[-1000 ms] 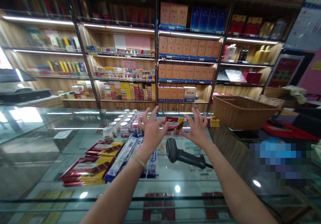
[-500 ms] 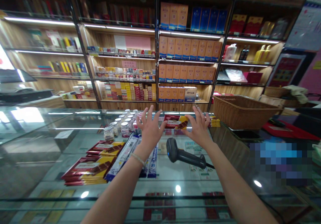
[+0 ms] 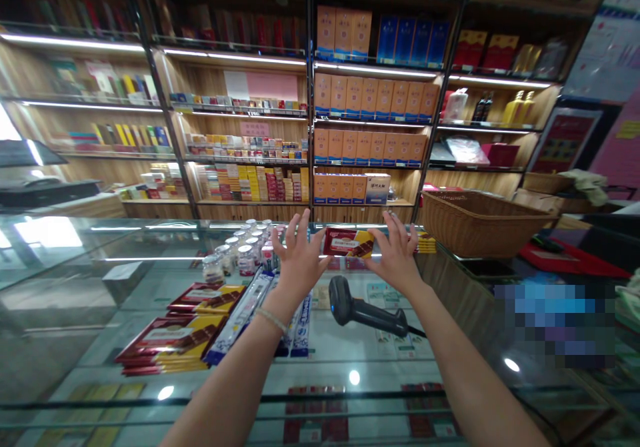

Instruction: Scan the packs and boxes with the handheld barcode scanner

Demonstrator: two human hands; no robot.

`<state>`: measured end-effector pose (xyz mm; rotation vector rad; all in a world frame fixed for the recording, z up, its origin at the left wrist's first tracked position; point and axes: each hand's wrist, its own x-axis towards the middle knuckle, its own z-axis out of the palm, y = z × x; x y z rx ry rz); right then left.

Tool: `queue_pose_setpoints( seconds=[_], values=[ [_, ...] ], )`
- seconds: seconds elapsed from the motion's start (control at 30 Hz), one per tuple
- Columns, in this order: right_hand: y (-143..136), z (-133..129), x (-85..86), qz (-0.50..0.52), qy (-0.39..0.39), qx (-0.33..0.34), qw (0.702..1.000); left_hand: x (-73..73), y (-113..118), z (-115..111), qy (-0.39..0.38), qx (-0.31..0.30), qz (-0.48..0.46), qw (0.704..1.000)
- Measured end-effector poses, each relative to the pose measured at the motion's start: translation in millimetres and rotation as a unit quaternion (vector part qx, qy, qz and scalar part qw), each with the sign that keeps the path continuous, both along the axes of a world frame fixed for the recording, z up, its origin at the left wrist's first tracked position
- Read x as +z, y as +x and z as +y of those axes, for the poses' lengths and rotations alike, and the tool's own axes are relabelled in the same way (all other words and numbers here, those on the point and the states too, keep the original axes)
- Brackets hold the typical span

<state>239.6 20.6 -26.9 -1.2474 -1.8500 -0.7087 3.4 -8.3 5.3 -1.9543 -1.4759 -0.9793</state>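
A red and yellow chocolate bar (image 3: 349,243) shows its front face between my hands, over the far part of the glass counter. My left hand (image 3: 300,260) is at its left end, thumb low and forefinger high, the other fingers spread. On the right end, my right hand (image 3: 397,257) has thumb and forefinger, its other fingers raised. Below the bar lies a black barcode scanner (image 3: 367,310). Left of my left forearm are a stack of chocolate bars (image 3: 170,340) and long blue-and-white packets (image 3: 240,317). Behind them stand several small lidded jars (image 3: 247,260).
More chocolate bars (image 3: 427,243) lie beyond my right hand. A wicker basket (image 3: 480,223) stands at the right, near a red mat (image 3: 575,260). Shelves of boxes (image 3: 370,147) line the back wall. The counter's glass (image 3: 325,373) reflects lights.
The view has shifted slightly, so the counter goods appear a little further left. My left fingers are nearer the bar's left end. My right hand stays at its right end.
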Motion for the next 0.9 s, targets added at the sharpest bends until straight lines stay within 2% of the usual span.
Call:
queue_pose_setpoints(
  seconds=[0.23, 0.47, 0.63, 0.9],
  values=[
    [2, 0, 6.3, -0.018, 0.004, 0.006, 1.0, 1.1, 2, 3, -0.001, 0.008, 0.02, 1.0],
    [29, -3, 31.9, -0.067, 0.015, 0.002, 0.998, 23.9, 17, 0, 0.007, 0.006, 0.057, 0.998],
    [71, -9, 35.7, -0.09, -0.001, -0.023, 0.996, 30.3, 50, -3, 0.007, -0.027, 0.097, 0.995],
    [152, -23, 32.4, -0.124, -0.032, -0.067, 0.989, 12.8, 125, 8, -0.031, -0.092, 0.091, 0.991]
  ],
)
